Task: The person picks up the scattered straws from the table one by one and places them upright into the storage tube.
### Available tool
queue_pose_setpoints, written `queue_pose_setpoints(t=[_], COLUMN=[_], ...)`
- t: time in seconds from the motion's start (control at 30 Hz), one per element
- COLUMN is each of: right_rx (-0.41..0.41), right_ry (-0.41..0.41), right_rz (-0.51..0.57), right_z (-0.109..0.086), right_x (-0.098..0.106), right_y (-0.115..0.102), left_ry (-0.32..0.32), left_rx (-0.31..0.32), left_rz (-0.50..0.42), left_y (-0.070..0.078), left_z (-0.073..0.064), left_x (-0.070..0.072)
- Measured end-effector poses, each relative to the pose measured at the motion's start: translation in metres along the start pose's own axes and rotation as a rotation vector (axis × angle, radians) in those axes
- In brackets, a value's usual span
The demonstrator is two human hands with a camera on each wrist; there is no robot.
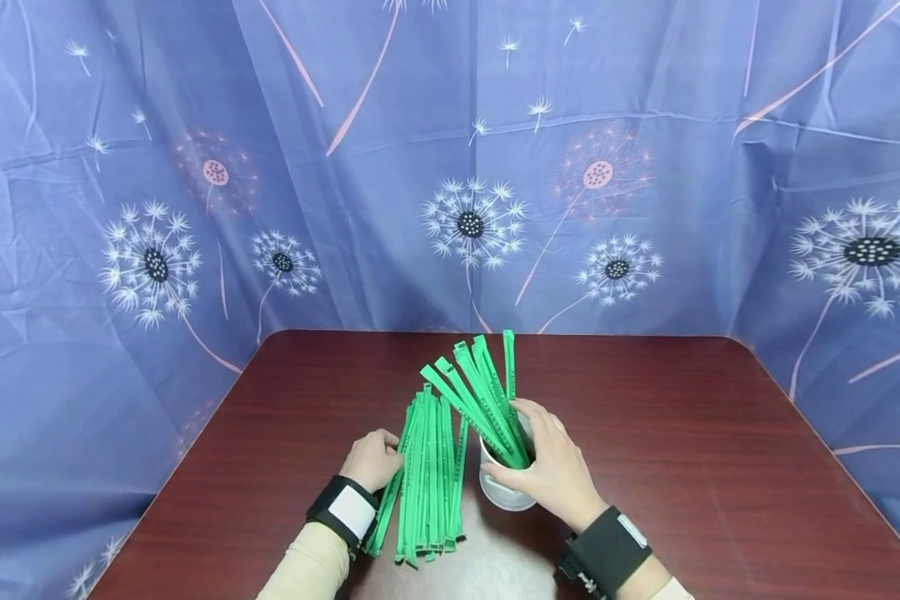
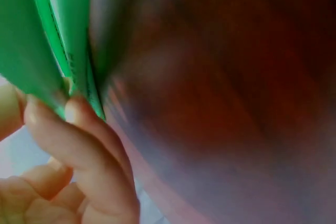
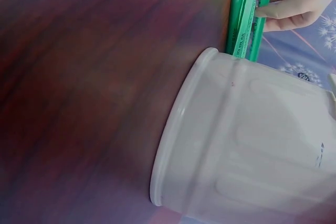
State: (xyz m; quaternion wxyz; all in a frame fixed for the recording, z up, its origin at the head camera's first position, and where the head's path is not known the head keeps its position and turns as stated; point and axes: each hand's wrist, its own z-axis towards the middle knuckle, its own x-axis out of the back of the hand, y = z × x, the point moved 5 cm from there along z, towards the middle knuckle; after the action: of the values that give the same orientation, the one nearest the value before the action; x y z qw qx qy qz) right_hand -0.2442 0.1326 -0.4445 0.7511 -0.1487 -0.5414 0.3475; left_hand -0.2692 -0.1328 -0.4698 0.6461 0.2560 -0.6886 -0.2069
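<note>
A pile of long, thin green wrapped straws [image 1: 423, 483] with dark printing lies on the table, left of a white plastic cup [image 1: 504, 495]. More green straws [image 1: 483, 396] stand in the cup, fanned out and leaning to the left. At the pile's left edge, my left hand [image 1: 373, 460] pinches a green straw [image 2: 76, 30] between thumb and fingertips, as the left wrist view shows. My right hand [image 1: 557, 475] holds the cup near its rim, thumb in front and fingers on the far side. Ribbed cup wall [image 3: 252, 135] fills much of the right wrist view.
The dark red wooden table [image 1: 682, 433] has rounded far corners. A blue curtain [image 1: 390, 208] with dandelion prints hangs behind it and on both sides. Each wrist wears a black strap [image 1: 607, 550].
</note>
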Motion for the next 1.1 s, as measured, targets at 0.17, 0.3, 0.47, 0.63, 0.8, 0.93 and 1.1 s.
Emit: queue_pose_setpoints(t=[0.17, 0.3, 0.47, 0.63, 0.8, 0.93, 1.1], right_rx=[0.002, 0.005, 0.01, 0.01, 0.009, 0.01, 0.019], right_ry=[-0.007, -0.008, -0.001, -0.003, -0.002, 0.001, 0.001], right_rz=[0.005, 0.005, 0.001, 0.003, 0.012, 0.015, 0.009], right_z=[0.0, 0.0, 0.001, 0.001, 0.0, 0.0, 0.0], right_x=[0.0, 0.0, 0.001, 0.0, 0.0, 0.0, 0.001], right_y=[0.0, 0.0, 0.0, 0.0, 0.0, 0.0, -0.001], left_ry=[0.024, 0.061, 0.201, 0.324, 0.317, 0.243, 0.231], left_rx=[0.034, 0.039, -0.015, -0.074, -0.136, -0.168, -0.2], left_rz=[-0.035, -0.099, -0.209, -0.353, -0.607, -0.775, -0.802], left_y=[-0.004, -0.003, 0.011, 0.028, 0.045, 0.057, 0.065], left_z=[0.0, 0.001, 0.002, -0.002, -0.005, -0.008, -0.011], left_x=[0.004, 0.01, 0.028, 0.05, 0.065, 0.067, 0.065])
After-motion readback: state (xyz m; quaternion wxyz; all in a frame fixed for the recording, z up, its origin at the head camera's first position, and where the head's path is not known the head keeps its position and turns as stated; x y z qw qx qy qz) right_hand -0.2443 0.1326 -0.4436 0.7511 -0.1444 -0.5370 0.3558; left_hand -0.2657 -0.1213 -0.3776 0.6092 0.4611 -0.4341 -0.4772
